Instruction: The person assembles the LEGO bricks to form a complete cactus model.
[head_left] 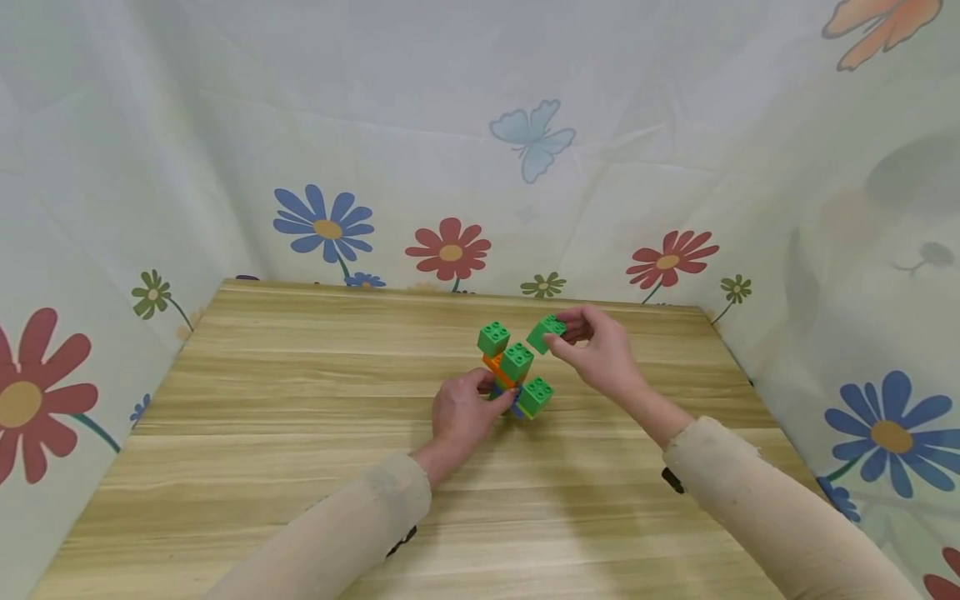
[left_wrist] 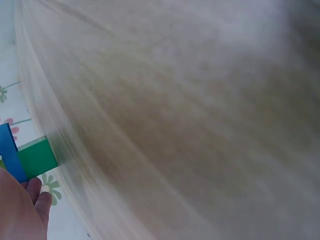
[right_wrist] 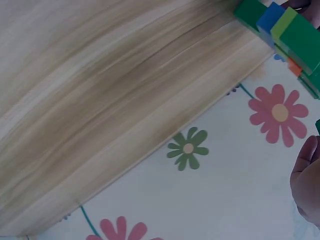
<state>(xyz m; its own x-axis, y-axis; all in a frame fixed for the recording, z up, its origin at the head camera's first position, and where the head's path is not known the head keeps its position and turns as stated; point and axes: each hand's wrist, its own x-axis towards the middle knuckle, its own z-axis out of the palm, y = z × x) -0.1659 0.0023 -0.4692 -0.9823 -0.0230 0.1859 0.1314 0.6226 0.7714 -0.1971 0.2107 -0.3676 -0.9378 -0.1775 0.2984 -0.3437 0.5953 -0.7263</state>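
Note:
In the head view, my left hand grips a model of toy building bricks from its left side, thumb and fingers around its lower part. The model has an orange brick, a blue brick low down, and green studded bricks, among them an upper left one, a middle one and a lower right one. Just right of the top, my right hand pinches a separate green brick between thumb and fingers. The right wrist view shows the model's green block and a yellow-green strip.
The model is over a wood-grain table. A white cloth printed with flowers and butterflies hangs behind the table and along both sides. Pale sleeves cover both forearms.

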